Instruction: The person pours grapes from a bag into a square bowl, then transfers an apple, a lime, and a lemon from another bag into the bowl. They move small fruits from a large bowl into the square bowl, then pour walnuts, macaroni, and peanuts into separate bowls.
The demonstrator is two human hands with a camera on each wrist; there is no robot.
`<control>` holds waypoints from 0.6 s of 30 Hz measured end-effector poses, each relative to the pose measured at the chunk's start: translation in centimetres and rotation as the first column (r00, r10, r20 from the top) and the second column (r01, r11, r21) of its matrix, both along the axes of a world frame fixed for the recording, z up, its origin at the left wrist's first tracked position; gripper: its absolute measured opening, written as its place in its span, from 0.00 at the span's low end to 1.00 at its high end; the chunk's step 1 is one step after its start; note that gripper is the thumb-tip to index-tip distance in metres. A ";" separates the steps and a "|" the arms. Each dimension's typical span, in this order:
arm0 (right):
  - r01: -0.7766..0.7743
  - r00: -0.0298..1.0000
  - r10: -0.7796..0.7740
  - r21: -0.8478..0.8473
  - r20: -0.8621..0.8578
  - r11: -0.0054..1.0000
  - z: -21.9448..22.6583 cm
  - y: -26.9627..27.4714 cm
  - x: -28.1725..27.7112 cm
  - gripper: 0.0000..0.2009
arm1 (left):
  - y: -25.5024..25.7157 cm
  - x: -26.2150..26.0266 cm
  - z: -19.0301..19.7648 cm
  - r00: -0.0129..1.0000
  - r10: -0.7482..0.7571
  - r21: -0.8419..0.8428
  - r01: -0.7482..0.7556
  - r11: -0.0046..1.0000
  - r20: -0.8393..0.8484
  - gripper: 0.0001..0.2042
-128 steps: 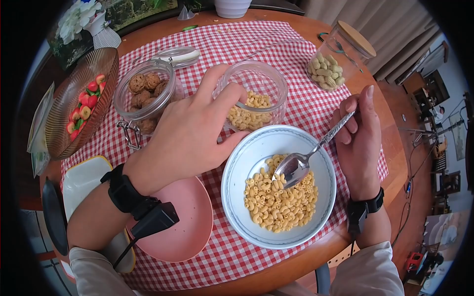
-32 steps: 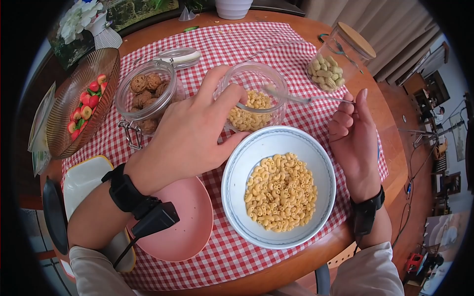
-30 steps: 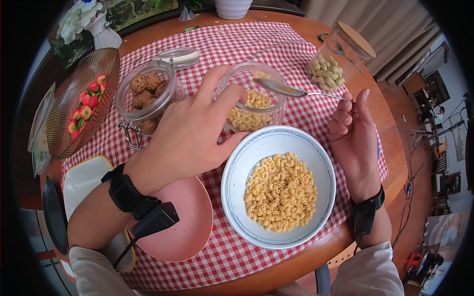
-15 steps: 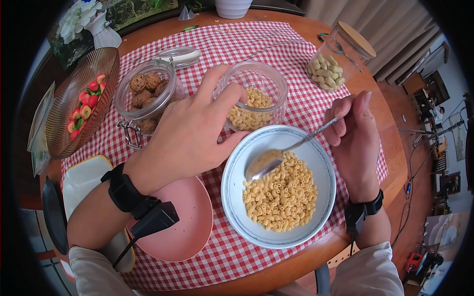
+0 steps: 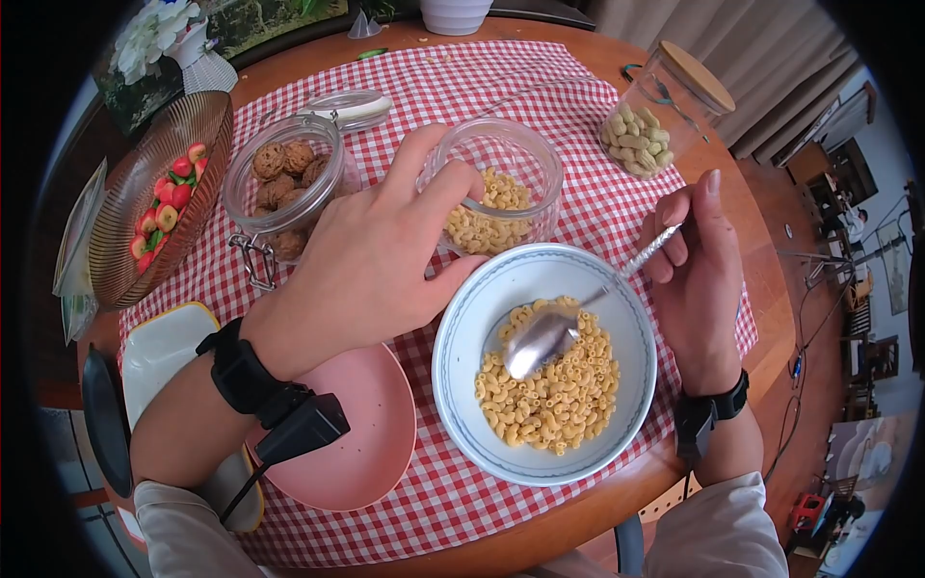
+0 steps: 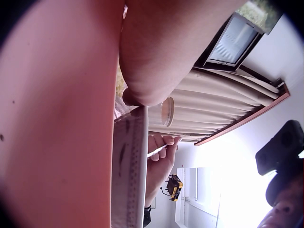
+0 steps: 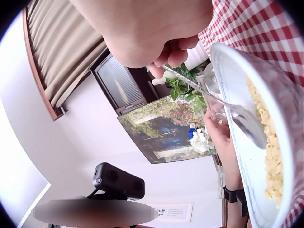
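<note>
My right hand (image 5: 696, 270) pinches the patterned handle of a metal spoon (image 5: 542, 340). The spoon's shiny bowl is tipped over elbow macaroni (image 5: 549, 414) in a white bowl (image 5: 451, 385) with a blue-patterned rim. In the right wrist view, the spoon (image 7: 249, 126) slants over the bowl's near rim, its tip close to the pasta. My left hand (image 5: 371, 255) holds the left side of an open glass jar (image 5: 540, 164), index finger bent at the rim. Its thumb reaches the white bowl's edge. Macaroni (image 5: 491, 217) also lies low in the jar.
Left of the jar stand a clip-top jar of walnuts (image 5: 279, 178) and a ribbed glass dish (image 5: 207, 144) of small red fruits. A pink plate (image 5: 356, 433) and white tray (image 5: 159, 347) lie under the left forearm. A wooden-lidded jar of peanuts (image 5: 636, 140) stands back right.
From over the glass jar about a second ago, the spoon has swung back over the white bowl. Since half a second ago it has shifted slightly right and tipped. The left hand has stayed put.
</note>
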State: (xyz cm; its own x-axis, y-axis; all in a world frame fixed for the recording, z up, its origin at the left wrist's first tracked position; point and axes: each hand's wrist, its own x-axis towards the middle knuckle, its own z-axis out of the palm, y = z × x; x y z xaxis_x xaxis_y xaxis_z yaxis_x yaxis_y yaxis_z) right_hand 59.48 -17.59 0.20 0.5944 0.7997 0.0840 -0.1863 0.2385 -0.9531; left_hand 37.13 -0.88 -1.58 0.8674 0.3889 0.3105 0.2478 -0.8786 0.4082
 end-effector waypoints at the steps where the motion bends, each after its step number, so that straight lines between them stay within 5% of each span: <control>1: 0.071 0.997 -0.071 0.019 0.005 0.997 0.1 0.2 -0.2 0.28 | 0.0 0.0 0.0 1.000 0.003 -0.005 -0.003 1.000 -0.003 0.24; 7: -0.121 0.989 0.123 -0.030 0.084 0.992 -0.2 -0.6 0.3 0.29 | 0.0 0.0 0.0 1.000 0.000 0.012 0.000 1.000 -0.003 0.25; 18: -0.024 0.998 0.022 -0.018 -0.066 1.000 -0.3 -0.1 0.9 0.25 | 0.1 0.1 -0.3 0.998 -0.021 0.064 0.017 0.998 0.063 0.24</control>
